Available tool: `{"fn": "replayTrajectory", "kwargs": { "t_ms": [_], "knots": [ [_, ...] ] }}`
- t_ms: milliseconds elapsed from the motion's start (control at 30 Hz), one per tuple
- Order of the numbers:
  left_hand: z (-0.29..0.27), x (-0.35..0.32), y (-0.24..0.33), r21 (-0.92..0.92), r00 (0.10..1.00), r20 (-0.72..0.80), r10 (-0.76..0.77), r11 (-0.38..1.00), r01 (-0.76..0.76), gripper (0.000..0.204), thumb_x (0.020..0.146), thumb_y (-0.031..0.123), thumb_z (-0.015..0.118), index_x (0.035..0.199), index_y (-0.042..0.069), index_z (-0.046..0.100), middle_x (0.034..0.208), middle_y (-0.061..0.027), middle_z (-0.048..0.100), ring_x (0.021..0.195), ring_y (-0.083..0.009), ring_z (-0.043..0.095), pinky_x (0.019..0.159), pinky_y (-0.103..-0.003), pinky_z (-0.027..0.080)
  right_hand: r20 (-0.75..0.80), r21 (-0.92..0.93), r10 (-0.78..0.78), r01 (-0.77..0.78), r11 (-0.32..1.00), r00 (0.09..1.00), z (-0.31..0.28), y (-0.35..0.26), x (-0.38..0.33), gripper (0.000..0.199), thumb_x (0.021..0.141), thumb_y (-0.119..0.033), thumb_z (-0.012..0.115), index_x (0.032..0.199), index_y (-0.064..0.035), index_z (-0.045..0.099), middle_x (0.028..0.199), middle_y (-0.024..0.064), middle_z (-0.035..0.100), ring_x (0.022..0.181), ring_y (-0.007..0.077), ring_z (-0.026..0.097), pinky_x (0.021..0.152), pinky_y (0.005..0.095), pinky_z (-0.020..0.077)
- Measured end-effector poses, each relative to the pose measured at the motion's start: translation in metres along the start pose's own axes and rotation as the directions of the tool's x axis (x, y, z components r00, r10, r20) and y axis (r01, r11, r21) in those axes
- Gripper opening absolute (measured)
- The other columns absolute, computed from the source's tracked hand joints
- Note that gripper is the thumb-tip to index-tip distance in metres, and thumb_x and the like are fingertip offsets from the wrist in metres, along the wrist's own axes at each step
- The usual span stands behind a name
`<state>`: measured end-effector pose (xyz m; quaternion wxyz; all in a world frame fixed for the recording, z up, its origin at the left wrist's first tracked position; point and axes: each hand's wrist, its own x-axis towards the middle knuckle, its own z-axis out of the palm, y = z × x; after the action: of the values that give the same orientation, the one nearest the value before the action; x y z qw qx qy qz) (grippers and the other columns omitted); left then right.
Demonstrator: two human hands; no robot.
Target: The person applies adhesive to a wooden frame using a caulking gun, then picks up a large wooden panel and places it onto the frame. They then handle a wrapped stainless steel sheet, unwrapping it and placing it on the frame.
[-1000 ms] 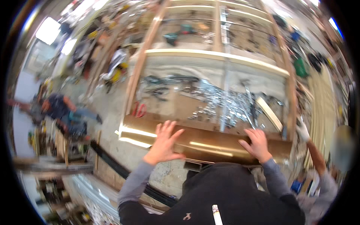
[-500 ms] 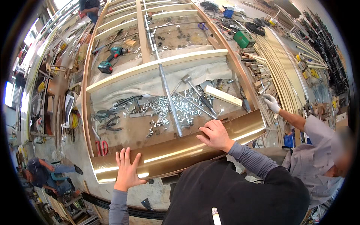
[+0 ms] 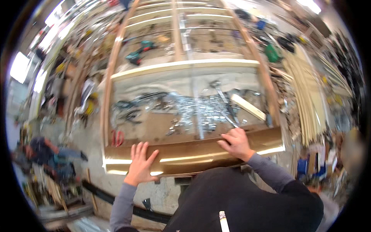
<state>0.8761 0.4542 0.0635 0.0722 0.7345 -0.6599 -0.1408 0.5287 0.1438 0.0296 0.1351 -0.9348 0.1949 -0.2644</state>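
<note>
A long, shiny bronze-coloured metal panel point(image 3: 185, 154) lies across the near end of a large frame. Spread flat on its left part is my left hand point(image 3: 141, 165), fingers apart and thumb toward the near edge. My right hand point(image 3: 237, 144) grips the panel's far edge right of the middle, its fingers bent over it. Beyond the panel, a heap of silvery screws and bolts point(image 3: 193, 112) covers the board. A steel hammer point(image 3: 222, 94) and a short pale wood block point(image 3: 248, 107) lie close to the heap. Red-handled scissors point(image 3: 117, 138) rest near the panel's left end.
Pale wooden crossbars point(image 3: 185, 69) span the frame between brown side rails point(image 3: 266, 85). A green cordless drill point(image 3: 140, 53) lies past the nearest crossbar. Pliers point(image 3: 129, 115) are at left. Long boards point(image 3: 305, 96) are stacked at right. A seated person point(image 3: 48, 152) is at far left.
The view has turned, so the frame and panel appear farther right, and the picture is blurred. Both hands stay on the panel. The co-worker's gloved hand at right is out of sight.
</note>
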Motion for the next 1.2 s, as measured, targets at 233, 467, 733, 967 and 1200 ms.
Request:
{"fn": "replayTrajectory", "kwargs": {
  "t_ms": [233,467,733,967,1200],
  "knots": [
    [0.007,-0.017,-0.008,-0.01,1.0,-0.017,0.012,1.0,-0.012,0.129,0.056,0.054,0.093,0.167,0.023,0.035,0.171,-0.0303,0.022,0.16,-0.0517,0.016,0.129,-0.066,0.01,0.253,-0.272,0.501,-0.437,0.858,0.828,0.041,0.104,0.023,0.047,0.091,-0.039,0.08,0.112,0.0019,0.07,0.092,0.0214,0.071,0.097,0.043,0.068,0.088,0.0496,0.054],
    [0.007,-0.021,-0.002,-0.004,0.996,-0.092,-0.01,1.0,0.009,0.124,0.057,0.057,0.093,0.164,0.022,0.041,0.17,-0.0279,0.027,0.159,-0.0488,0.021,0.129,-0.066,0.016,0.585,0.132,0.525,-0.711,0.691,0.618,0.08,0.194,0.032,0.043,0.093,-0.035,0.075,0.107,0.0051,0.067,0.102,0.0264,0.074,0.096,0.0378,0.074,0.085,0.0484,0.0577],
    [-0.077,-0.029,0.099,-0.696,0.889,-0.343,-0.305,0.718,-0.022,0.106,0.087,0.048,0.087,0.163,-0.001,0.032,0.152,-0.0279,0.053,0.132,-0.0405,0.062,0.111,-0.052,0.048,0.489,0.219,0.633,-0.787,0.577,0.6,0.069,0.154,0.032,0.036,0.099,-0.03,0.072,0.111,0.0043,0.068,0.097,0.0153,0.074,0.092,0.0238,0.068,0.084,0.041,0.0551],
    [-0.201,-0.003,0.233,-0.543,0.572,-0.82,-0.035,-0.268,-0.796,0.098,0.1,0.06,0.061,0.173,0.022,0.008,0.137,-0.0408,0.058,0.116,-0.0482,0.069,0.101,-0.056,0.055,0.476,0.194,0.673,-0.814,0.548,0.567,0.097,0.173,0.004,0.042,0.095,-0.037,0.076,0.11,0.0017,0.07,0.09,0.0123,0.075,0.077,0.0228,0.071,0.072,0.0386,0.056],
    [-0.193,0.026,0.252,-0.511,0.575,-0.818,-0.02,-0.435,-0.742,0.087,0.103,0.057,0.062,0.166,0.01,0.027,0.153,-0.0317,0.049,0.134,-0.0423,0.058,0.112,-0.053,0.047,0.473,0.194,0.654,-0.794,0.577,0.591,0.1,0.17,0.009,0.047,0.095,-0.044,0.076,0.11,0.0001,0.072,0.091,0.0146,0.076,0.08,0.0255,0.072,0.074,0.0415,0.0561]
  ]
}}
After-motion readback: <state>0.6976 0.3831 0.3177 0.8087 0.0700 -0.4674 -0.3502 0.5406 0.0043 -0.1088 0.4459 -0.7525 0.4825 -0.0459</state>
